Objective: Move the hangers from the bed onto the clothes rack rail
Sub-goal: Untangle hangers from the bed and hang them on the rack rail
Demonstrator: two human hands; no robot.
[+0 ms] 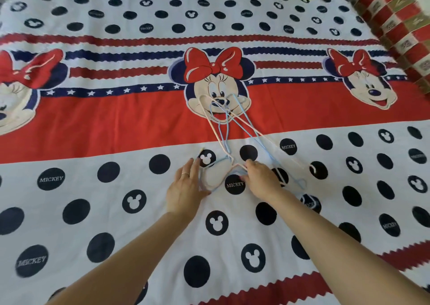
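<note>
Hands low over the bedsheet (116,211), both arms stretched forward from me.
Left hand (186,188) lies flat, fingers spread, just beside the hangers (229,128). Right hand (261,179) curls fingertips onto a pale wire near the hooks; a firm pinch I cannot confirm. Hangers sprawl tangled on the sheet, reaching the cartoon face beyond.

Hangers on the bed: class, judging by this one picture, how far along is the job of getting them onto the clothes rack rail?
Nothing looks done: the wire hangers lie overlapped on the bedsheet, and no rack is in view. In hand: the right hand pinches the hangers' near ends, while the left hand lies open and flat beside them. Left: gathering, lifting and hanging all of them.
</note>
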